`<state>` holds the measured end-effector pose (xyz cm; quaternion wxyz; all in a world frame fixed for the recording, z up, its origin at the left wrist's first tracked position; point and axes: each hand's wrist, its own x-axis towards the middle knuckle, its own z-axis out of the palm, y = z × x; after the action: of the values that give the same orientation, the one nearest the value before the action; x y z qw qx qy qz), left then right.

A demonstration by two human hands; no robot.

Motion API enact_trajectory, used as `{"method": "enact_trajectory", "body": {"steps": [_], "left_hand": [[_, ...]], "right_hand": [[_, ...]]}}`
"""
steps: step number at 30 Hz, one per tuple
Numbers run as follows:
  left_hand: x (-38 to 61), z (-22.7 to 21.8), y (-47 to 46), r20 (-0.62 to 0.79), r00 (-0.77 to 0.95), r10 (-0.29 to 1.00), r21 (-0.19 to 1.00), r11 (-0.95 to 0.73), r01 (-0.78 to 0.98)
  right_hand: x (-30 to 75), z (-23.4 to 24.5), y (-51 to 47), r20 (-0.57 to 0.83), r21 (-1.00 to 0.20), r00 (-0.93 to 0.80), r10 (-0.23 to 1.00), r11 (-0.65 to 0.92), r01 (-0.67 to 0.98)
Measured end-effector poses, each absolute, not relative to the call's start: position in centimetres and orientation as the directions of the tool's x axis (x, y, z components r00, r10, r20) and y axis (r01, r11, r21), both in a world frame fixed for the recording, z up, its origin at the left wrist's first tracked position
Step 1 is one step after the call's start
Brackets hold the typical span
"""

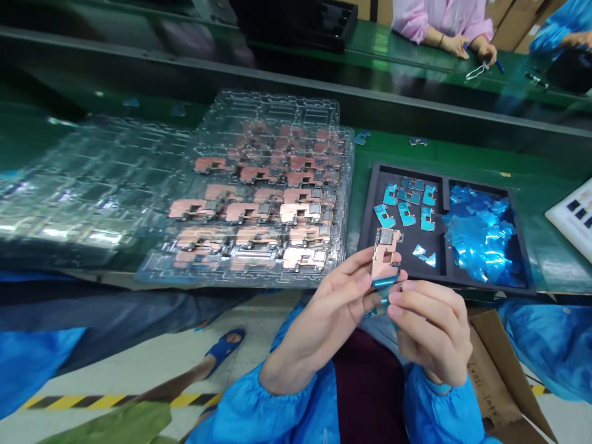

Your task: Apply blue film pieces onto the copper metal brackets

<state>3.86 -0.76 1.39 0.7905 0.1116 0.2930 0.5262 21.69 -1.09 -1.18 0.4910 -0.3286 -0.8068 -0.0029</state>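
My left hand [324, 314] pinches a small copper-coloured circuit board [385, 254] upright, just in front of the black tray [365, 213]. My right hand [428, 330] is closed beside it, its fingertips on a blue film strip [385, 282] at the board's lower edge. A clear plastic tray [342, 185] with several more copper boards lies on the green bench to the left. The black tray's left compartment holds blue film-covered pieces [407, 206], and its right compartment holds a heap of loose blue film [481, 234].
Stacks of clear trays [83, 191] lie at the far left. An open cardboard box [494, 376] sits by my right knee. Across the bench a person in pink [444, 24] works with both hands. A white card [573, 216] lies at the right edge.
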Motion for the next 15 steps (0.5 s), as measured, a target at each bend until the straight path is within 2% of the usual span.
{"method": "enact_trajectory", "body": {"steps": [6,15], "left_hand": [[3.87,1.35,-0.82,-0.362,0.255,0.897,0.46,0.41,-0.788],[3.88,1.53,-0.79,-0.395,0.215,0.893,0.51,0.409,-0.757]], "right_hand": [[21.53,-1.08,-0.92,0.796,-0.328,-0.351,0.493,0.839,0.433],[21.57,-0.83,-0.93,0.808,-0.266,-0.378,0.452,0.852,0.45]]}}
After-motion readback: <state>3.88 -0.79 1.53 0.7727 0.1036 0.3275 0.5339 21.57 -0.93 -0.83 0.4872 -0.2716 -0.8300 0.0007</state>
